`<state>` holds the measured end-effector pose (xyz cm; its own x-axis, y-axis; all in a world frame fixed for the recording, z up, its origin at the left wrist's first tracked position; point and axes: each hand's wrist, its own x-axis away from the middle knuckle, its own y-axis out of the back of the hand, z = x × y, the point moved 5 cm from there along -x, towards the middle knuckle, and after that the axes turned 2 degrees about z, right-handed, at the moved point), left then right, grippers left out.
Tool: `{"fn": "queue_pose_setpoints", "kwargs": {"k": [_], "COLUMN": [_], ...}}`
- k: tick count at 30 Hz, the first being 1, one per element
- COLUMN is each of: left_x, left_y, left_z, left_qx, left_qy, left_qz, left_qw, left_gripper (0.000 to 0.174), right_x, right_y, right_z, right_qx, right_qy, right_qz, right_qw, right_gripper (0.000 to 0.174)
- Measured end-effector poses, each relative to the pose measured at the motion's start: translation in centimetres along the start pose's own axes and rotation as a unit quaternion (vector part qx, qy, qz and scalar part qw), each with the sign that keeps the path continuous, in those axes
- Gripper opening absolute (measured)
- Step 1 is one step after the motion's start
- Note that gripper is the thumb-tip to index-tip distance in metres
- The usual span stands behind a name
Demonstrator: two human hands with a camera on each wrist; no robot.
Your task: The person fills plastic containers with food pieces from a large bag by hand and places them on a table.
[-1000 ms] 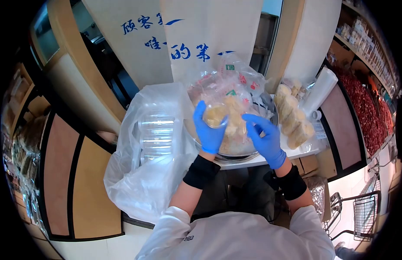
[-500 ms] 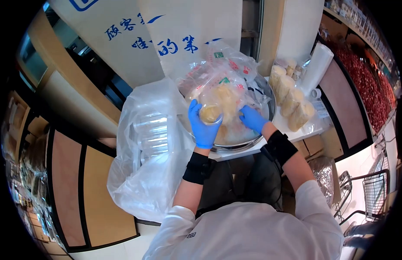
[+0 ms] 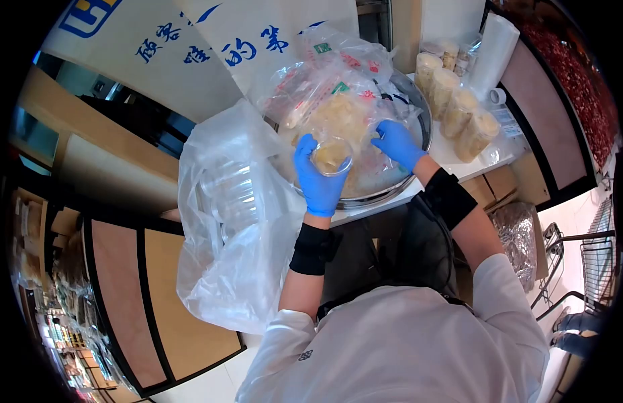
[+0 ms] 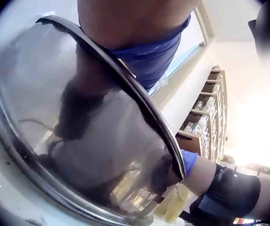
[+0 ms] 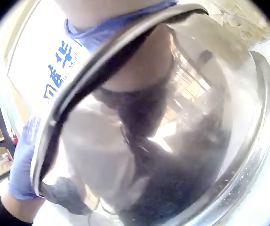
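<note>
In the head view, my blue-gloved left hand [image 3: 320,181] holds a clear round plastic tub [image 3: 332,157] with pale yellow food in it, fingers curled round its side. My gloved right hand [image 3: 399,144] is to its right, over the basin, fingers bent and fingertips at some clear plastic; I cannot tell whether it grips that. Below both hands is a large metal basin [image 3: 365,200] with pale food [image 3: 342,111] and crumpled clear bags [image 3: 352,57] with red and green print. Both wrist views mostly show the basin's shiny outer wall [image 4: 111,136], which hides the fingers.
Left of the basin, a big translucent bag [image 3: 237,269] holds stacked clear tubs [image 3: 234,191]. To the right stand several filled clear tubs [image 3: 476,138], a plastic roll [image 3: 494,57] and a small white roll [image 3: 497,96]. A wire cart [image 3: 599,248] stands at the far right.
My right hand has gone down and forward to the basin, its fingers bending more. The left hand keeps the tub, now tilted more toward the camera. The head view has shifted.
</note>
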<state>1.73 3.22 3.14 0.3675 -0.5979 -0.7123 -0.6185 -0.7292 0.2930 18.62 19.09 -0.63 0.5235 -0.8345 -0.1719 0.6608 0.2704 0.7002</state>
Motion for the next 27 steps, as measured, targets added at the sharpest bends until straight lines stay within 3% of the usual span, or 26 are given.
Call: {"fn": "queue_pose_setpoints", "kwargs": {"k": [2,4,7,11,14,16,17,19,20,22,27], "left_x": [0.2,0.2,0.2,0.2,0.3,0.3,0.2,0.2,0.3,0.3,0.5], "left_y": [-0.1,-0.1,-0.3,-0.2,-0.3,-0.4,-0.3,-0.3,-0.3,-0.4,-0.7], "left_z": [0.3,-0.1,-0.1,-0.5,-0.8,-1.0,-1.1,-1.4,-1.4,-1.5,-1.4], "left_qx": [0.003,-0.005,-0.012,-0.033,-0.058,-0.052,-0.053,-0.072,-0.071,-0.067,-0.080], "left_qy": [-0.002,0.016,0.001,-0.013,-0.034,-0.060,-0.063,-0.080,-0.081,-0.085,-0.101], "left_qz": [0.005,0.005,0.001,0.002,0.001,-0.010,-0.009,-0.001,0.000,0.013,0.005], "left_qw": [1.000,1.000,1.000,0.999,0.998,0.997,0.997,0.994,0.994,0.994,0.992], "left_gripper": [0.087,0.086,0.085,0.086,0.086,0.073,0.073,0.072,0.072,0.070,0.066], "right_x": [0.7,1.8,4.0,5.9,6.4,6.6,6.5,6.1,6.0,5.7,5.2], "right_y": [1.2,3.4,7.9,9.3,7.1,4.1,3.4,1.4,1.5,0.3,-0.9], "right_z": [0.7,2.4,7.1,12.8,14.0,13.9,13.7,13.0,13.4,13.3,13.1], "right_qx": [0.006,0.027,-0.014,-0.121,-0.092,0.127,0.126,0.199,0.198,0.260,0.228], "right_qy": [0.047,0.150,0.115,0.153,0.171,0.333,0.333,0.272,0.271,0.218,0.216], "right_qz": [-0.020,-0.033,-0.025,-0.055,-0.017,-0.081,-0.084,-0.002,-0.003,0.170,0.230], "right_qw": [0.999,0.988,0.993,0.979,0.981,0.931,0.931,0.942,0.942,0.925,0.921], "right_gripper": [0.021,0.018,0.015,0.013,0.014,0.017,0.017,0.017,0.017,0.029,0.030]}}
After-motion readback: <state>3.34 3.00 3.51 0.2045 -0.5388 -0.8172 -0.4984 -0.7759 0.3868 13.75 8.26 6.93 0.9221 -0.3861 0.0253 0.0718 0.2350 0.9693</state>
